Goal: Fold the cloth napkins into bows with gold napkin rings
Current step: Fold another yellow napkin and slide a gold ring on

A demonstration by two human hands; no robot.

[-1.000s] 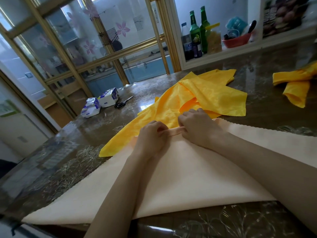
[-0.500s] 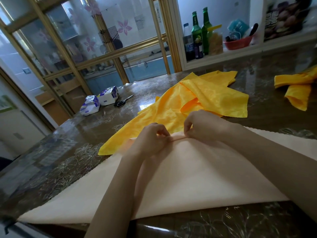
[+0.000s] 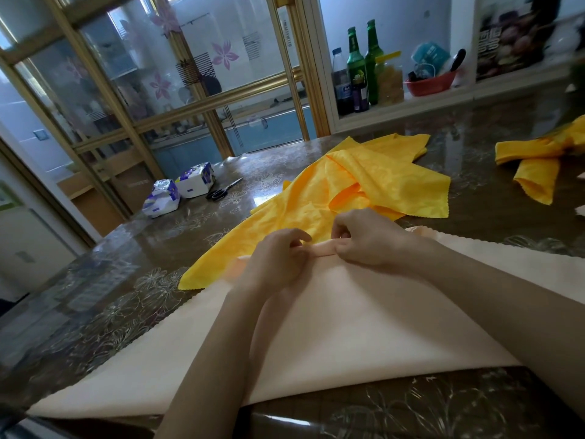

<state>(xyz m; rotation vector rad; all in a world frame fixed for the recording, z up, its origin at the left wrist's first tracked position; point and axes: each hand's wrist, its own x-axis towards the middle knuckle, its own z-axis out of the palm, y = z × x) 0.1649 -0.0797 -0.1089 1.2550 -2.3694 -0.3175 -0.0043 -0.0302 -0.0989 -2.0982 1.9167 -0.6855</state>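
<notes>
Peach napkin [image 3: 364,327] | flat on table [image 3: 110,296], far tip rolled, touching yellow napkin [image 3: 285,210] | left hand [image 3: 275,258] and right hand [image 3: 367,239] both pinch the roll | likely light, soft, limp, faintly slippery | best held along rolled edge, fingers spread

Gold-framed glass doors [image 3: 164,90], glossy table [image 3: 104,305]

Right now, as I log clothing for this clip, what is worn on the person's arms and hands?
Nothing shows: the left hand and right hand are bare, no gloves, rings, watch or bracelet in view; both forearms are bare, no sleeve up to the frame's edge.
</notes>
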